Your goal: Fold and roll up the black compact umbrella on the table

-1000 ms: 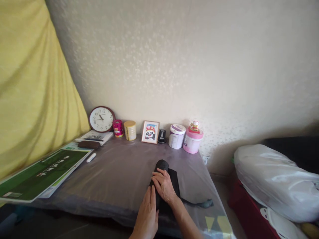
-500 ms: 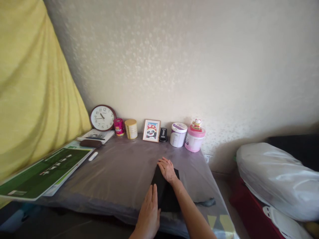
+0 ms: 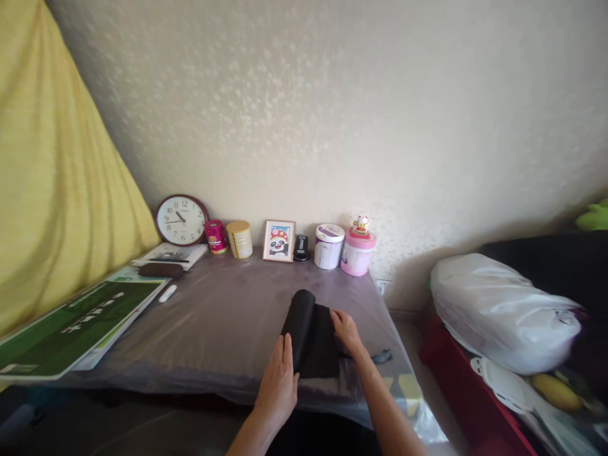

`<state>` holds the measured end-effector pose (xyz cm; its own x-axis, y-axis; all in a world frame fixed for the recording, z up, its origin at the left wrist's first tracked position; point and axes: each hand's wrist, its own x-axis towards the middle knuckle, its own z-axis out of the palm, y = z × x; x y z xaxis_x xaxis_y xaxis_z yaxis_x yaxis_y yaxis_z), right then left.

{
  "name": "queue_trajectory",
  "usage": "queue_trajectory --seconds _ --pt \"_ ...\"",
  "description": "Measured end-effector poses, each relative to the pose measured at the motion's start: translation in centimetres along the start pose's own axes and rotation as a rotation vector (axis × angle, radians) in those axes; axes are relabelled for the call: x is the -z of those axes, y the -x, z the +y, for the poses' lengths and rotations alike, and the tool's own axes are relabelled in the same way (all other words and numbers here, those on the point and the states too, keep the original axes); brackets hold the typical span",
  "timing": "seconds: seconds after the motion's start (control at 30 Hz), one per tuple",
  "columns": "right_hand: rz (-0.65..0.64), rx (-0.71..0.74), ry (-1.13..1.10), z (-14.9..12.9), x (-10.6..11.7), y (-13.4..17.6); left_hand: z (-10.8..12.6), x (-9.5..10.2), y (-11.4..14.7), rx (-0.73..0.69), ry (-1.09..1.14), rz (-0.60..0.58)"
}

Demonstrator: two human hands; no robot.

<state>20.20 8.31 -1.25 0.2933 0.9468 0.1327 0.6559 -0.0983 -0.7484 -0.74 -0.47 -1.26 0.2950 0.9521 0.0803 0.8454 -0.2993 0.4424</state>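
A piece of black cloth (image 3: 320,348) lies near the front right of the covered table, its left part folded over into a loose, puffed roll. My left hand (image 3: 279,373) holds the near left side of that roll, fingers along its outer side and thumb by the near edge. At the far right corner of the cloth, my right hand (image 3: 346,329) has its fingers closed on the edge. A small dark grey scrap of fabric (image 3: 381,356) lies to the right of my right forearm.
Along the wall stand a clock (image 3: 182,220), a pink tin (image 3: 216,237), a yellow-lidded canister (image 3: 239,239), a panda picture frame (image 3: 278,240), and two tubs. Green boards (image 3: 85,323) lie at left. A white plastic bag (image 3: 498,310) sits on a red box at right.
My right hand has moved from the top of the folded cloth to its right edge. The fold now stands up as a rounded roll. The view has shifted slightly right.
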Motion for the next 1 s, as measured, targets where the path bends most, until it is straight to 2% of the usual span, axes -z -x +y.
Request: queue_trajectory --seconds 0.33,0.5,0.77,1.0 --pt "-0.107 -0.020 -0.030 -3.2 0.4 2.3 -0.1 0.0 -0.1 0.006 -0.015 -0.009" --pt "-0.186 -0.116 -0.204 -5.2 0.2 2.4 0.1 0.4 0.0 0.019 -0.028 -0.050" --pt "-0.251 -0.154 -0.401 -7.6 -2.6 1.8 0.5 0.9 0.0 0.051 -0.038 -0.086" --pt "-0.279 -0.118 -0.381 -8.6 -4.5 1.9 -0.2 0.3 -0.2 0.029 -0.006 -0.055"
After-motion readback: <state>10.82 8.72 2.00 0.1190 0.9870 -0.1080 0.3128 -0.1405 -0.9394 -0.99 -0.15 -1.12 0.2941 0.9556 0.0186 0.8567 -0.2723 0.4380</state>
